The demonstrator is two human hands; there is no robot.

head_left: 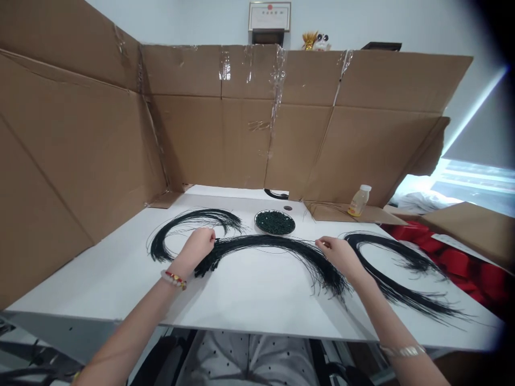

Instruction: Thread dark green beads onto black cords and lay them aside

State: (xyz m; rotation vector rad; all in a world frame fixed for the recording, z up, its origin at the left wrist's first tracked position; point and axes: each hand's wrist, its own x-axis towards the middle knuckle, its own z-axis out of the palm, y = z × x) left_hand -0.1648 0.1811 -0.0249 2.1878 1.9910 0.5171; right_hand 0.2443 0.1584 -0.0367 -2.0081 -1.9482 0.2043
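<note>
Left hand (196, 247): fingers pressed together, curled over black fibre bundle (273, 244) near its thick end; whether pinching, hidden. Right hand (337, 255): fingertips seem pinched on fine strands, farther along same bundle. Bundle arches across white board (249, 300), between left arc (189, 230) and right arc (396, 268) of like fibre. Work in hand: middle arc, held from both sides. Loose strand ends call for slow, even handling. Dish of dark green granules (274, 222) just beyond.
</note>
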